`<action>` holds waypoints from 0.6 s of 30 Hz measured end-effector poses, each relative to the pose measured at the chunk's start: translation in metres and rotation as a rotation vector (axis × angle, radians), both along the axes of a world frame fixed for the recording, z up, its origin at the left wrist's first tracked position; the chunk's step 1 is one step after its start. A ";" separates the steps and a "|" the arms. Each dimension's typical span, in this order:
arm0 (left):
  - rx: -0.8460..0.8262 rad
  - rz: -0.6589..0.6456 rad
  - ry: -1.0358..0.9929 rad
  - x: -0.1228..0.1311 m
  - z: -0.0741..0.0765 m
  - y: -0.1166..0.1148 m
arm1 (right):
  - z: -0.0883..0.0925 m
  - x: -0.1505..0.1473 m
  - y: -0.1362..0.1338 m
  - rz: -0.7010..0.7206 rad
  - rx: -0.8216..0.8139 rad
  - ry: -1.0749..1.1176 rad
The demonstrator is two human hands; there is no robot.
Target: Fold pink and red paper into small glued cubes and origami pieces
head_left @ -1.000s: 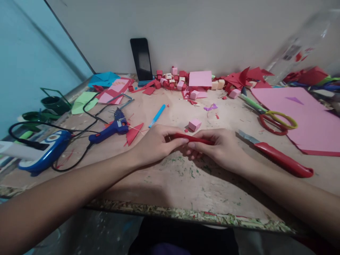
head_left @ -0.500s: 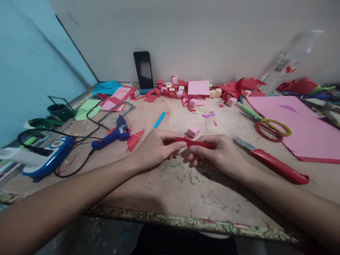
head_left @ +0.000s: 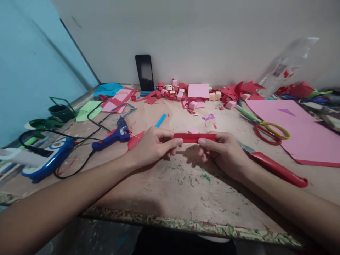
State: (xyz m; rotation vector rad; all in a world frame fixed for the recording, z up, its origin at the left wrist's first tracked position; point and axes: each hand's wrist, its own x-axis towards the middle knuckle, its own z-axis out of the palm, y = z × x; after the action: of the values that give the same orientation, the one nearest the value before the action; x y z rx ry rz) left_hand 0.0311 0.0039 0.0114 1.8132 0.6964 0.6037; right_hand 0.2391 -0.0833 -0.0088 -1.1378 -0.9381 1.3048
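Note:
A narrow red paper strip (head_left: 190,138) with a lengthwise crease is stretched level between my two hands, just above the table. My left hand (head_left: 159,143) pinches its left end between thumb and fingers. At the other end, my right hand (head_left: 221,147) grips it the same way, thumb in front. Behind the strip, a small pink paper cube (head_left: 193,131) is mostly covered. A knife with a red handle (head_left: 278,169) lies right of my right hand, its blade partly hidden by that hand. Beyond my left hand lies a blue stick (head_left: 160,120).
A blue glue gun (head_left: 113,139) with its cable lies at left, near a blue power strip (head_left: 49,157). Scissors (head_left: 272,131) and pink paper sheets (head_left: 313,138) are on the right. A phone (head_left: 145,72) leans on the wall beside several small paper cubes (head_left: 180,95).
My hands have moved slightly apart and turned the red strip so its broad face shows. It now covers more of the pink cube behind.

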 end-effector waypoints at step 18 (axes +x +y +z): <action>0.222 -0.136 -0.035 0.008 -0.003 -0.019 | 0.011 -0.010 -0.007 0.055 0.053 -0.201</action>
State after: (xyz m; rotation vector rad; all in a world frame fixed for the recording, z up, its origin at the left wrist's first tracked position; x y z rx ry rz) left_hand 0.0391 -0.0151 0.0079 2.0322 0.4927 0.6399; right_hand 0.2292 -0.0901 0.0026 -1.2251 -1.1521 1.2173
